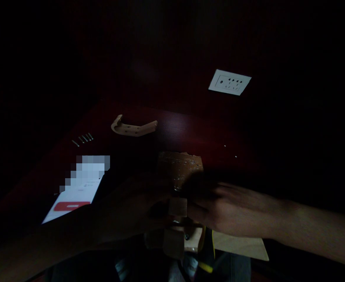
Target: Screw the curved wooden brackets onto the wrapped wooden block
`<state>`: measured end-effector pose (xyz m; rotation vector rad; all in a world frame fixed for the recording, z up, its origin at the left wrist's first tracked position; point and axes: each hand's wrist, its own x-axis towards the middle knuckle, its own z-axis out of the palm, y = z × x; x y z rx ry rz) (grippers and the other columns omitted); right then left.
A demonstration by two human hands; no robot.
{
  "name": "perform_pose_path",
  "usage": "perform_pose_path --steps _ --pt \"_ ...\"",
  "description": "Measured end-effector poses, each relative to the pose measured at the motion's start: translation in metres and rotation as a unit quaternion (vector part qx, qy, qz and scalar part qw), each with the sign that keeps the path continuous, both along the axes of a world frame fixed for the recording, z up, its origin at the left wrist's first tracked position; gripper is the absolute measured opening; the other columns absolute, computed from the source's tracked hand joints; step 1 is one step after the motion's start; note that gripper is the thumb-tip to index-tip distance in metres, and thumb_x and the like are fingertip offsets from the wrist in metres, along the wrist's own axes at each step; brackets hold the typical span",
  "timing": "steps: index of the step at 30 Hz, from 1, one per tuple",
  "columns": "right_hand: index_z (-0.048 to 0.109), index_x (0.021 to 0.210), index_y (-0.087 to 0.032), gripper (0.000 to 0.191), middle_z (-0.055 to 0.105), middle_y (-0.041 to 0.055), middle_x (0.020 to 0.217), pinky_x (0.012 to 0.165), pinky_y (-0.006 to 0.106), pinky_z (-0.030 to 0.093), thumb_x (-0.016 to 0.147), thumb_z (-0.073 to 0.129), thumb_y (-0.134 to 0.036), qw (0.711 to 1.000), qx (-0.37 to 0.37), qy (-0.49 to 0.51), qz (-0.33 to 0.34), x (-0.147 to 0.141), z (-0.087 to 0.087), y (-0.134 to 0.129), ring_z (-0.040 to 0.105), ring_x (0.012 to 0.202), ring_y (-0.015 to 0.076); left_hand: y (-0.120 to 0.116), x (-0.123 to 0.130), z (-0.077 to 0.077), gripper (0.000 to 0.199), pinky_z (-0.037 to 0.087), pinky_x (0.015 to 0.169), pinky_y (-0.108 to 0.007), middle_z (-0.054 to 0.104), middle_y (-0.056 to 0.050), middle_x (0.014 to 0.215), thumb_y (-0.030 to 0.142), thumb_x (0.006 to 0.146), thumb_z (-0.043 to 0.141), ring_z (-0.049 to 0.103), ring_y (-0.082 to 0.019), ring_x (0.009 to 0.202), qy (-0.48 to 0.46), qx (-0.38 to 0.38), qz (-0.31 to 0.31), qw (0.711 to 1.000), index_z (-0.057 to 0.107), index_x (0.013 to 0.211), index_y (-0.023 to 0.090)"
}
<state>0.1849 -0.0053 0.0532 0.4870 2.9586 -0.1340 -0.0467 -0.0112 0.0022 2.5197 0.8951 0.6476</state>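
A wooden piece point(178, 206) made of several blocky parts sits between my hands, low in the view above my lap. My left hand point(149, 201) lies against its left side, mostly lost in shadow. From the right, my right hand point(216, 207) presses on it with curled fingers, whose tips are too dark to make out. A screw head shows in a lower block point(190, 237). Just beyond the hands is a brown slab point(181, 166) with a shiny, pitted surface. Below the right hand, a black and yellow object point(209, 250) is partly hidden.
A curved wooden part point(134, 129) with holes lies on the dark red table point(175, 121). Several screws point(83, 138) and a lit phone point(75, 196) are at left. A flat wooden board point(242, 246) lies under my right forearm. A white wall socket point(230, 82) is behind.
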Motion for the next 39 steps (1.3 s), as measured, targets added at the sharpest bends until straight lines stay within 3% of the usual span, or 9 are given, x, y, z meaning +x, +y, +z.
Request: perform_pose_path --steps 19,29,33,39 --pt "0.058 0.108 -0.019 0.027 0.066 0.0062 0.093 0.078 0.033 0.048 0.089 0.044 -0.008 1.000 0.009 -0.015 -0.004 -0.003 0.003 -0.001 0.062 0.091 0.0192 0.002 -0.003 0.002 0.027 0.047 0.084 -0.030 0.064 -0.002 0.106 0.042 0.085 0.058 0.058 -0.018 0.097 0.014 -0.015 -0.023 1.000 0.063 0.106 0.026" --pt "0.059 0.102 -0.018 0.026 0.065 0.0053 0.089 0.077 0.032 0.046 0.087 0.044 -0.004 1.000 0.024 -0.014 0.003 -0.003 -0.005 -0.001 0.061 0.088 0.0175 0.002 0.000 0.009 0.025 0.047 0.081 -0.026 0.065 -0.001 0.101 0.040 0.087 0.055 0.059 -0.016 0.092 0.024 -0.016 -0.016 0.999 0.064 0.104 0.025" --pt "0.059 0.100 -0.017 0.020 0.066 0.0056 0.082 0.070 0.030 0.046 0.089 0.046 -0.008 0.999 0.050 -0.015 0.002 -0.003 -0.005 0.001 0.062 0.077 0.0168 0.001 -0.001 0.008 0.028 0.047 0.082 -0.028 0.065 -0.002 0.104 0.044 0.086 0.056 0.059 -0.017 0.094 0.049 -0.003 -0.004 0.999 0.065 0.104 0.024" --pt "0.061 0.098 -0.016 0.019 0.067 0.0070 0.080 0.060 0.028 0.043 0.093 0.045 -0.024 0.996 0.088 -0.013 -0.018 0.000 -0.002 0.002 0.062 0.069 0.0170 0.004 -0.002 -0.006 0.036 0.047 0.088 -0.032 0.064 -0.003 0.108 0.045 0.083 0.060 0.058 -0.019 0.100 0.019 0.026 -0.015 0.999 0.062 0.113 0.026"
